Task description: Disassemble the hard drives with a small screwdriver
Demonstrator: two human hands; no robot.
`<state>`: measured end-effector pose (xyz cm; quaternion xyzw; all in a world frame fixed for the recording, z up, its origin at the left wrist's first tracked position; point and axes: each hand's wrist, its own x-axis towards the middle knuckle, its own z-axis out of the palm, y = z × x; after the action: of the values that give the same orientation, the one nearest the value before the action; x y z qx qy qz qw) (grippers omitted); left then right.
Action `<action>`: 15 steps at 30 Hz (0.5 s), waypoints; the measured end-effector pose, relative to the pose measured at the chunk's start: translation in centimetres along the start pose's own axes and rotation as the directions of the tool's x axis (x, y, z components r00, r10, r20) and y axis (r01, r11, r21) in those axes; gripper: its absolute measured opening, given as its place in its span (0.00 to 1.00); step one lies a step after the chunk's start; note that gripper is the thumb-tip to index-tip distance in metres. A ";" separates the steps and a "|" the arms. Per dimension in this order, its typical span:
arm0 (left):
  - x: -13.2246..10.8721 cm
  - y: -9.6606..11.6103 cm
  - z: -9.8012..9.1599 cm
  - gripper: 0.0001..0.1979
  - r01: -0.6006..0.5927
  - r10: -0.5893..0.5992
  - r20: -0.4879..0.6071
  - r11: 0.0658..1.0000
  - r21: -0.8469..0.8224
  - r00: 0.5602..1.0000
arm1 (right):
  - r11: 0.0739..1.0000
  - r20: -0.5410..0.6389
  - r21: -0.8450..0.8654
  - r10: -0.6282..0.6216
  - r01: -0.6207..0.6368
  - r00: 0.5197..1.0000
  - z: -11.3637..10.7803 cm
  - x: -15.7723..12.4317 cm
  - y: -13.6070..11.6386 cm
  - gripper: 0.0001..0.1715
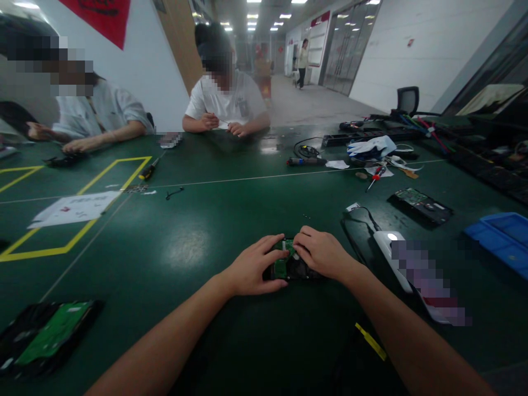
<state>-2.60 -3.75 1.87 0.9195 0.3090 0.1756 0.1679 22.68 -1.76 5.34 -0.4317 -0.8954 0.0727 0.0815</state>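
Observation:
A black hard drive (303, 268) with a green circuit board (281, 268) lies on the table in front of me. My left hand (260, 265) grips its left side, thumb along the near edge and fingers reaching over the board to the far edge. From the right, my right hand (320, 250) bends over the board with its fingers pinched together at the surface. Whatever is between those fingertips is hidden. Both hands cover much of the drive.
Other hard drives lie at the lower left (53, 335) and right (423, 208). A white device (391, 258) with a cable and a blue bin (501, 239) are on my right. Farther back are a red screwdriver (376, 175), white gloves (371, 147) and two seated people.

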 end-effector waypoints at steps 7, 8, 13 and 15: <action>0.0 -0.1 0.0 0.34 -0.001 0.001 0.005 1.000 -0.014 1.000 | 1.000 -0.029 -0.012 -0.007 0.007 1.000 0.0 0.0 -0.2 0.13; 0.0 -0.1 0.0 0.34 -0.002 0.002 0.004 1.000 -0.018 1.000 | 1.000 -0.034 -0.008 -0.008 0.008 0.999 0.1 0.0 -0.2 0.13; 0.0 -0.2 0.1 0.34 -0.002 0.002 -0.009 0.999 -0.037 1.000 | 1.000 -0.044 0.015 -0.011 0.012 0.999 0.2 -0.1 0.0 0.12; 0.0 -0.1 0.1 0.34 0.001 -0.002 -0.006 0.999 -0.032 1.000 | 1.000 -0.044 0.018 -0.017 0.018 0.999 0.3 -0.1 0.0 0.13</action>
<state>-2.64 -3.68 1.68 0.9159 0.3074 0.1833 0.1818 22.70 -1.87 5.06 -0.4247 -0.8964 0.0708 0.1055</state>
